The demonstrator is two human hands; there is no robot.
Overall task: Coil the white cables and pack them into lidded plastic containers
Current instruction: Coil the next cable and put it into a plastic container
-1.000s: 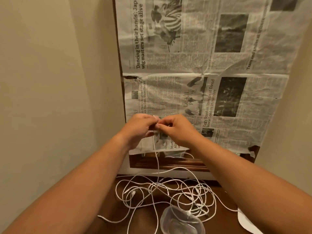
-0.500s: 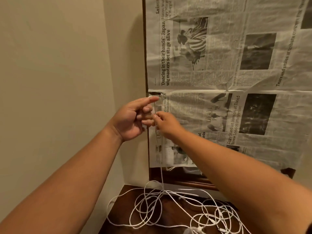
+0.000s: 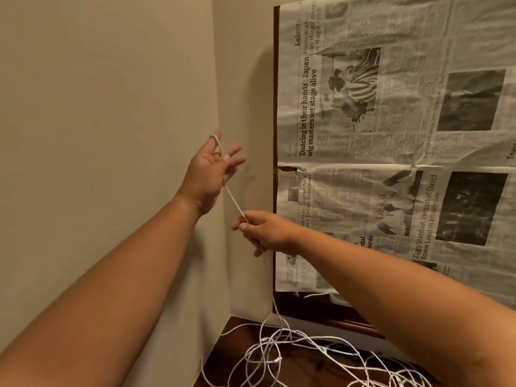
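While taut between both hands | white cable (image 3: pixel 234 203) | tangled below

Bare beige wall (image 3: pixel 97 135) left; newspaper-covered dark wooden frame (image 3: pixel 391 163) right. Open air between. Taut white cable (image 3: pixel 235 203) spans that gap. Tangled white cable loops (image 3: pixel 279 356) cover near dark wooden tabletop (image 3: pixel 223 358).

A corner of a home room.
Plain beige painted walls (image 3: pixel 106 113) meet beside a dark wooden frame (image 3: pixel 276 88) papered over with taped newspaper sheets (image 3: pixel 391 152), above a dark wooden worktop (image 3: pixel 237 342).
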